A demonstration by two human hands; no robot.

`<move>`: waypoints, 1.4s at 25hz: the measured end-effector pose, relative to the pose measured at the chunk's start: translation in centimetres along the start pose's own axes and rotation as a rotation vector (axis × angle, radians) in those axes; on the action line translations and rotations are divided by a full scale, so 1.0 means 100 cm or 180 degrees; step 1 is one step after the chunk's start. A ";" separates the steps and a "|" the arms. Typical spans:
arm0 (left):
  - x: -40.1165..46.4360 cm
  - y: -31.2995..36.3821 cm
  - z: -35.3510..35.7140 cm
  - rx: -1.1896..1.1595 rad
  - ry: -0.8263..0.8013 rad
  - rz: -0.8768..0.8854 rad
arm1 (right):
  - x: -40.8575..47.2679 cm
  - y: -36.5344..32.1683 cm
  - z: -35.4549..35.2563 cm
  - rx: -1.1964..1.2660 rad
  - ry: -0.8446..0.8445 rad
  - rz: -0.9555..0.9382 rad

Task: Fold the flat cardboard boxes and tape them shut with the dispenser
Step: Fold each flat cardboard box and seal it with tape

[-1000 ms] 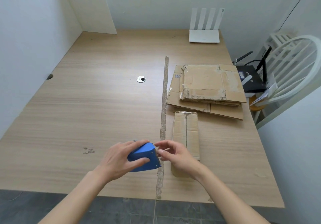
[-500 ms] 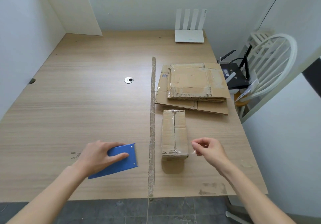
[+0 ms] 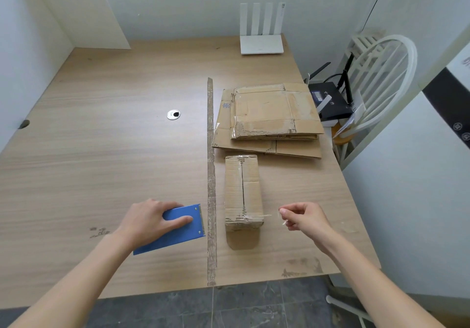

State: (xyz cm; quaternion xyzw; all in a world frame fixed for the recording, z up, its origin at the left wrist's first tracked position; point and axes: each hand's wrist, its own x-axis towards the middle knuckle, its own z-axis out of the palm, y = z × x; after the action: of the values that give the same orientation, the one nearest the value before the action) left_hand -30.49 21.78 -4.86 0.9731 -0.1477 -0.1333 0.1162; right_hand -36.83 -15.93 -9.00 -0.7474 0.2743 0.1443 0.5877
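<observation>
Flat cardboard boxes (image 3: 269, 119) stacked on the wooden table (image 3: 101, 162), well beyond both hands, far side of the folded box. Folded box (image 3: 243, 192) stands between the two hands, closer to the right fingers; clear tape runs along its top seam and over its near end. Blue tape dispenser (image 3: 178, 228) lies flat under the left hand (image 3: 150, 222), serrated edge toward the box; left fingers curl loosely over its top, thumb pressed on the blue face. Right hand (image 3: 302, 217) hovers just right of the box's near end, thumb and forefinger pinching a strip of clear tape (image 3: 256, 216) that stretches from the fingertips to the box. White router (image 3: 262, 44) at the table's far edge.
</observation>
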 end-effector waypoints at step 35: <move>0.060 0.082 0.055 0.1474 0.0388 -0.0271 | -0.005 -0.006 0.111 -0.1762 0.0174 -0.0386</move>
State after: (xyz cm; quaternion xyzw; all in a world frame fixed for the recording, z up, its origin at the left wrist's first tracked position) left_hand -28.71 11.28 -9.15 0.9854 -0.1259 -0.0417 -0.1071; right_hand -35.73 -5.11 -11.19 -0.8981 0.1950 0.1580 0.3612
